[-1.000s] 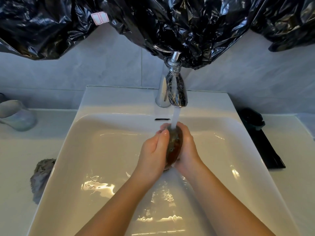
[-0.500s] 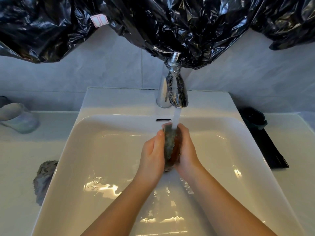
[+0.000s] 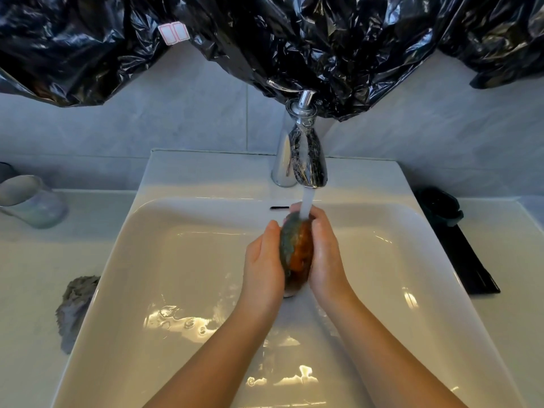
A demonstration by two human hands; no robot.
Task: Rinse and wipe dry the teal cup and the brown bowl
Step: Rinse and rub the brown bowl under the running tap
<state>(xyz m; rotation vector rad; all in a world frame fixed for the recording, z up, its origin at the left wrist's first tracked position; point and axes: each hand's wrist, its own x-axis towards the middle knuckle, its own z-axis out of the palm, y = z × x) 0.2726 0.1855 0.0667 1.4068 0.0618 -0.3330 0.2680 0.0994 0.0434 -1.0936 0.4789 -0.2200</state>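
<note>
- The bowl (image 3: 295,254), round and glazed brown and grey-blue, is held on its edge over the white sink (image 3: 206,178), under water (image 3: 306,204) from the chrome tap (image 3: 307,160).
- The left hand (image 3: 265,260) and the right hand (image 3: 326,251) clasp it from both sides, fingers curled around it.
- The pale cup (image 3: 32,201) sits tilted left of the sink, near a rough grey cloth (image 3: 75,307).

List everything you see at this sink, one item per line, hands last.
brown bowl: 1, brown with grey-green, on edge between both hands, under the water
teal cup: 1, pale teal, counter left of sink
cloth: 1, grey, counter by sink's left edge
tap: 1, chrome, behind basin, running
sink: 1, white, centre
plastic sheeting: 1, black, across the top
flat object: 1, black, counter right of sink
left hand: 1, grips bowl's left side
right hand: 1, grips bowl's right side
</note>
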